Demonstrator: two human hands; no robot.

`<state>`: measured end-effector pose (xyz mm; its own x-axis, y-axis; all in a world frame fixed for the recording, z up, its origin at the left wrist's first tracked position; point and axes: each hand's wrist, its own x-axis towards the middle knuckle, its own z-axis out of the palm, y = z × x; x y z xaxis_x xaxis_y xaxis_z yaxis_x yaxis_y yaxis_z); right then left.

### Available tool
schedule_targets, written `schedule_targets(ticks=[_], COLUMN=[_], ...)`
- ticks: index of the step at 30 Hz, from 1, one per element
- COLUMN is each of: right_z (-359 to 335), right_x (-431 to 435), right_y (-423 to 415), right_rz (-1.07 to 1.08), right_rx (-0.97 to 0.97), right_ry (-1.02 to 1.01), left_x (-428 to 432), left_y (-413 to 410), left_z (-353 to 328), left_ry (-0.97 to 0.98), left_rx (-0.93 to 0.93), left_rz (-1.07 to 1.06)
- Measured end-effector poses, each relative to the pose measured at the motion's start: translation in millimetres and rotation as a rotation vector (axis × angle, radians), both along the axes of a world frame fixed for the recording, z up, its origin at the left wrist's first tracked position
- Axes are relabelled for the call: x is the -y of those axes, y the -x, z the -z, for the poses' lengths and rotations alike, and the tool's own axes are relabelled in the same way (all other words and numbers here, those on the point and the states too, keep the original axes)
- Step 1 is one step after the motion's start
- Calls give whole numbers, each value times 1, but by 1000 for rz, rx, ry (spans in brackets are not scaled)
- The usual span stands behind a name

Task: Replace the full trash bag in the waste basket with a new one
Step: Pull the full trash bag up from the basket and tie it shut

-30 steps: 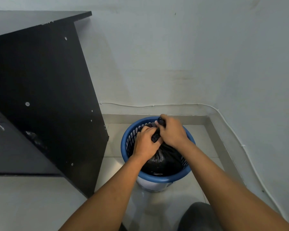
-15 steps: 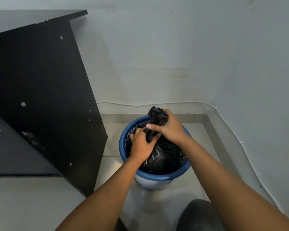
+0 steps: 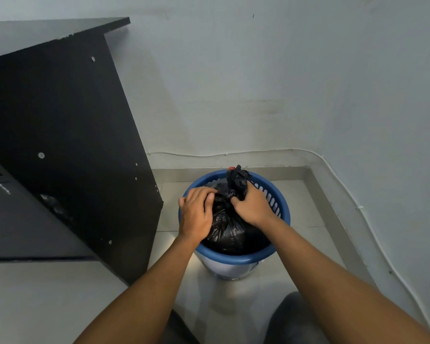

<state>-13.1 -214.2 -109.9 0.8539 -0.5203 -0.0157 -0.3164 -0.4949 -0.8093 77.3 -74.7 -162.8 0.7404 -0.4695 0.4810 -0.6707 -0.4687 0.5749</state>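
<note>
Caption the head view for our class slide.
Right hand grips the neck of the black trash bag in the blue waste basket; left hand touches it.

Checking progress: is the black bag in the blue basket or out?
In: black plastic trash bag sits within blue plastic basket; right hand grips its neck.

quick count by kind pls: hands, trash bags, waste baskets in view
hands: 2, left hand and right hand
trash bags: 1, the black trash bag
waste baskets: 1, the blue waste basket
total: 4
</note>
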Motion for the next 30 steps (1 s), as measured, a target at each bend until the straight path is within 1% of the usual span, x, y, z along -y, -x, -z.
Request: schedule_targets(ticks=[1,2,3,5,6,7,9,11,12,14,18,21,23,24,27,30], right_z=[0,0,1,5,8,11,19,26,26,21,13,14,14,13,1,-12], right_x=[-2,-2,-2,-1,-1,-1,-4,-8,-9,-10,-10,-8,-7,-6,-1,4], right_y=[0,1,2,2,2,1,-2,-5,-6,-8,-10,-5,-2,-1,-2,-4], right_rz=[6,8,4,-38,-73,-111,-174,-181,-165,-153,-185,-180,-169,-145,9,70], right_rx=[3,1,-11,-65,-107,-166,-314,-415,-407,-345,-296,-265,-213,-155,8,41], right_ry=[-24,-45,-63,-81,-75,-48,94,288,372,473,605,650,637,597,401,371], left_x=[-1,-3,-5,-10,-11,-12,-11,-10,-10,-11,-8,-6,-5,-5,-5,-4], left_y=[-2,-5,-8,-13,-14,-14,-15,-16,-17,-17,-17,-17,-17,-16,-14,-13], left_z=[0,1,2,5,5,6,10,12,12,10,7,7,7,7,6,7], left_ry=[21,3,-62,-240,-280,-279,-222,-151,-128,-108,-115,-134,-148,-155,-172,-177], left_rx=[-3,-17,-42,-179,-279,-384,-552,-635,-652,-670,-685,-692,-694,-694,-702,-707], left_rz=[-99,-211,-318,-457,-484,-491,-476,-483,-494,-508,-518,-524,-521,-518,-535,-558])
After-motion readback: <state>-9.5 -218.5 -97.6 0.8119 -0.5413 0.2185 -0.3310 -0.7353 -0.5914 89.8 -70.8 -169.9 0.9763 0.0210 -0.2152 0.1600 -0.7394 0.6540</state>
